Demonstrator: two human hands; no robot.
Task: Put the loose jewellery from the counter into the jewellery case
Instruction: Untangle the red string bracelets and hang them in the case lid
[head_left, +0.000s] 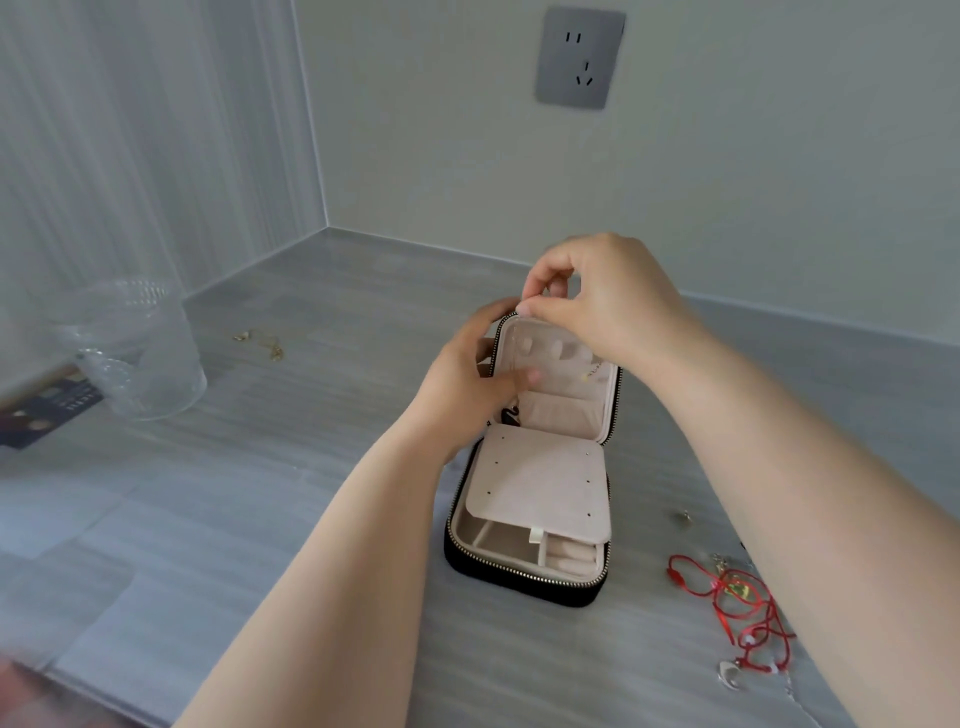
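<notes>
**A:** What is hidden or hard to make out?

**B:** At the far left, a dark card (47, 410) is cut off by the frame edge. Beside it stands a clear cup (140, 353), see-through and blurred. To its right lies a gold chain (260, 343), too small to read in detail. In the middle, the left grip (467, 384) holds the left edge of the lid of the jewellery case (524, 564), with its thumb on the pink lining and its fingers hidden behind the lid. The right grip (608, 306) has thumb and forefinger pinched together at the lid's top rim; I cannot tell what lies between them. A pink flap (540, 483) covers most of the base's compartments. At the right, a tangle of red cord (737, 608) lies just beside the right forearm. A silver piece (730, 675) below it is blurred.

**A:** Where are the edges and the open room?

**B:** The surface (311, 467) meets walls at the left and back, forming a corner at upper left. Its front edge shows at lower left. Bare grey stretches between the cup and the case. Right of the case, a tiny gold piece (685, 517) lies apart from it.

**A:** Which way does the case point?

**B:** It sits mid-surface, open. The base's long axis runs from the viewer towards the back wall, with the hinge at the far end. The lid stands upright, its lining facing the viewer.
</notes>
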